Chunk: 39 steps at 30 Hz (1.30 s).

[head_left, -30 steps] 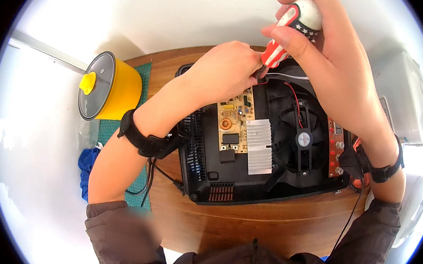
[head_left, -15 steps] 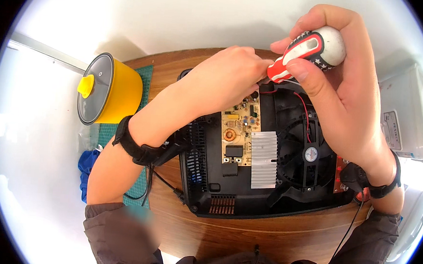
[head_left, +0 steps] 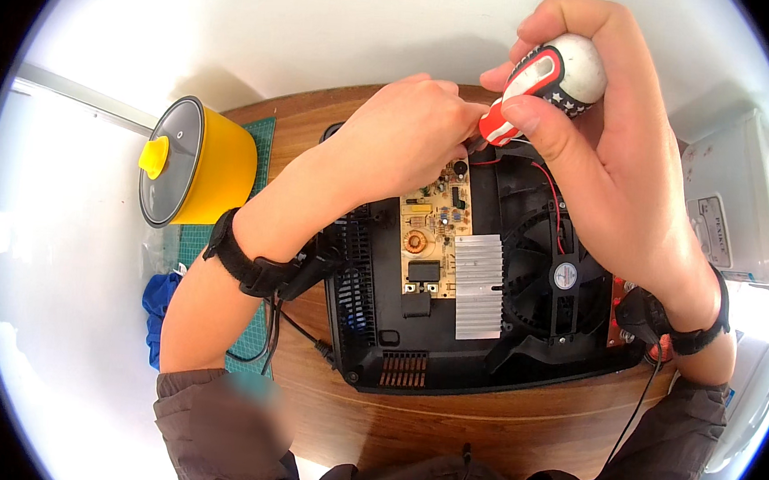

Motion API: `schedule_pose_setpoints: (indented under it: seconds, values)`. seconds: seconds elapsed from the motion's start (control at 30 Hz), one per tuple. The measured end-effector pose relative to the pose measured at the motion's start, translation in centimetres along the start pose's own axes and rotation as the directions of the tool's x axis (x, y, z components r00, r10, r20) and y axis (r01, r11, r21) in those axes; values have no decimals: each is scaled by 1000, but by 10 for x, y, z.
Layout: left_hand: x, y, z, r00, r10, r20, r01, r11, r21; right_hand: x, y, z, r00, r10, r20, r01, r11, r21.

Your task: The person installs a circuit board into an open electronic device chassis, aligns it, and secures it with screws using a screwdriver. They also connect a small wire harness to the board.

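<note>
An opened black appliance housing (head_left: 368,362) holds a tan circuit board (head_left: 430,208), a silver finned heatsink (head_left: 478,285), a black fan (head_left: 531,297) and a red button board (head_left: 618,303). My right hand (head_left: 618,157) grips a screwdriver (head_left: 570,80) with a white, red and star-patterned handle, angled down toward the board's upper end. My left hand (head_left: 408,136) is closed just left of the handle's lower end, over the top of the board; what its fingertips hold is hidden. The screwdriver's tip is hidden there too. A thin red wire (head_left: 553,187) runs to the fan.
A yellow lidded pot (head_left: 221,168) is on the wooden table (head_left: 356,423) at left, by a green cutting mat (head_left: 193,239). Blue cloth (head_left: 159,305) and black cables (head_left: 295,327) lie below it. A pale box (head_left: 726,199) is at right; a white wall rises behind.
Since a second ago my right hand and the screwdriver handle have shifted right. The appliance sits slightly lower in the picture. My left hand stays closed at the board's top.
</note>
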State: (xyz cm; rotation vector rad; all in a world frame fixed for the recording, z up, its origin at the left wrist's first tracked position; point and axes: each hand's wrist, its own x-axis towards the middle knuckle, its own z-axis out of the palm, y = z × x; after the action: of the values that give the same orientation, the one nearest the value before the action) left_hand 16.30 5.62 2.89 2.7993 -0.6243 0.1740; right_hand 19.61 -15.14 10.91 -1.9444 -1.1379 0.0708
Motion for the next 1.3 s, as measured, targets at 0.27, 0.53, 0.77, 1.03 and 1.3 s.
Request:
schedule_pose_setpoints:
  seconds: [0.27, 0.53, 0.77, 1.03, 1.3]
  values:
    - [1, -2, 1, 1000, 17, -4, -17, 1000, -18, -1, 35, -1, 984, -180, 13, 178, 980, 87]
    - [2, -2, -1, 999, 9, 30, -9, 1000, -24, -5, 34, 4, 997, -78, -13, 79, 973, 215]
    - [3, -1, -2, 999, 26, 22, -25, 999, -46, -7, 41, 4, 996, -89, -14, 90, 966, 244]
    - [4, 3, -11, 994, -39, 104, 48, 995, -82, -7, 43, 6, 995, -104, -7, 102, 963, 247]
    - [4, 4, -12, 976, -129, 176, 153, 980, -127, 2, 4, 0, 996, -78, 49, 76, 996, 44]
